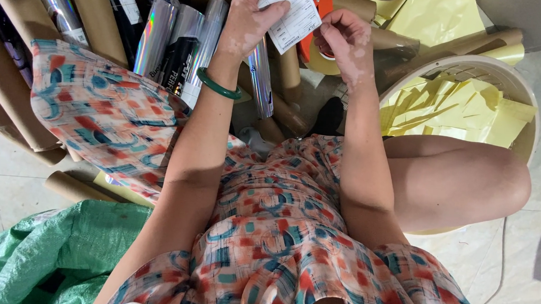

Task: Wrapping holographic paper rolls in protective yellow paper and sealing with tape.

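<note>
My left hand (250, 12) holds a white printed paper label (293, 15) near the top of the view, fingers curled around its left edge. My right hand (345, 40) pinches the label's lower right corner. A green bangle (215, 86) sits on my left wrist. Just behind the label and my right hand lies a red tape dispenser with a brownish tape roll (318, 54). A shiny holographic foil roll (259, 81) stands below my left hand. I am seated, in a patterned dress.
Brown cardboard tubes (9, 83) and more foil-wrapped rolls (176, 44) are stacked at the top left. A cream round basket (526, 119) full of yellow paper sheets (458, 105) stands at the right. A green woven bag (41, 256) lies at the bottom left on the tiled floor.
</note>
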